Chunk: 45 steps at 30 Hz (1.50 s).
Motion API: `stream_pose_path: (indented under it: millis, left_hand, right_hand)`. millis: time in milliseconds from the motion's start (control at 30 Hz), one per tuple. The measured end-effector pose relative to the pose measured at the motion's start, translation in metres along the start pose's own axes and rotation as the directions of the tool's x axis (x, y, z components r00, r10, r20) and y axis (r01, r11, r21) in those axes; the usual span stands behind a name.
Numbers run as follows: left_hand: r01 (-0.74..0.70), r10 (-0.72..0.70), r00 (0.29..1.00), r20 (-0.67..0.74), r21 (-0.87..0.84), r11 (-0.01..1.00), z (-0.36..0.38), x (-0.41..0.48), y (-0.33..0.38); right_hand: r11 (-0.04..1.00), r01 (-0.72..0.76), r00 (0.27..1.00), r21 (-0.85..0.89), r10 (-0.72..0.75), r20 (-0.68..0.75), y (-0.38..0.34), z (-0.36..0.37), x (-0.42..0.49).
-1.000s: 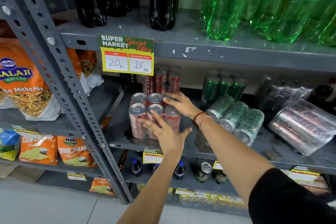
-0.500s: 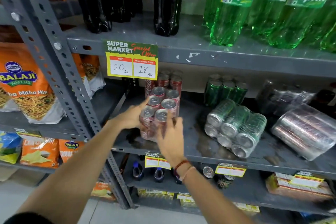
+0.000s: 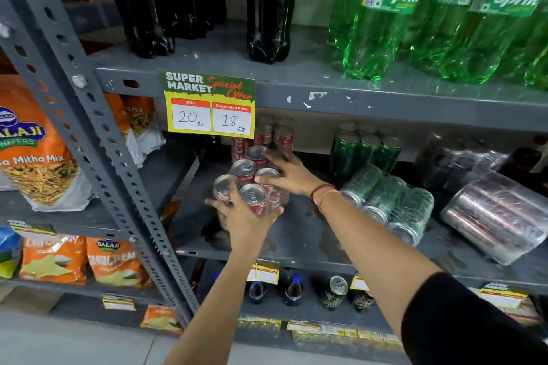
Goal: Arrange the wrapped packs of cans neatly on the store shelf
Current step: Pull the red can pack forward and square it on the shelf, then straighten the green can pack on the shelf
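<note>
A wrapped pack of red cola cans (image 3: 248, 170) stands upright on the grey middle shelf (image 3: 299, 235), turned at an angle. My left hand (image 3: 244, 215) grips its near end from the front. My right hand (image 3: 292, 175) presses on its right side and top. Another red pack (image 3: 277, 133) stands behind it, by the back wall. To the right, a green can pack (image 3: 366, 151) stands upright, a second green pack (image 3: 391, 201) lies on its side, and a silver pack (image 3: 498, 213) lies on its side too.
A slotted grey upright post (image 3: 98, 139) borders the shelf on the left. A price tag (image 3: 210, 108) hangs from the shelf above, which holds dark cola bottles (image 3: 271, 6) and green Sprite bottles (image 3: 385, 18). A dark wrapped pack (image 3: 462, 163) sits at the back right.
My hands have shifted on the red pack: the left moved from its left side to its near end, the right from the front to its right side. The pack now sits turned.
</note>
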State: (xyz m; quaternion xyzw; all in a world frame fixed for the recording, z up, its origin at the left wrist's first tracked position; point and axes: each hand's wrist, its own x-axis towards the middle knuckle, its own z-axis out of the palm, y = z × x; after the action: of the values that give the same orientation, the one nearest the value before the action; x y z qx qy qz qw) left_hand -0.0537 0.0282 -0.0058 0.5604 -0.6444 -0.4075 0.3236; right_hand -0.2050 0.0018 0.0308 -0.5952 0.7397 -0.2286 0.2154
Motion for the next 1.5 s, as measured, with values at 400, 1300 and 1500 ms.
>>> stream_pose_path:
  millis: [400, 1300, 1500]
  left_hand:
    - [-0.201, 0.100, 0.902, 0.419, 0.203, 0.958, -0.084, 0.078, -0.007]
    - [-0.374, 0.155, 0.666, 0.730, 0.147, 0.916, 0.119, -0.005, 0.114]
    - [-0.432, 0.002, 0.562, 0.827, 0.291, 0.854, 0.161, 0.028, 0.116]
  right_hand:
    - [0.992, -0.091, 0.965, -0.090, 0.065, -0.253, -0.002, 0.044, -0.043]
    - [0.671, -0.511, 0.653, 0.537, 0.710, -0.265, 0.155, -0.082, -0.173]
    - [0.393, -0.425, 0.724, 0.816, 0.688, 0.046, 0.186, -0.103, -0.153]
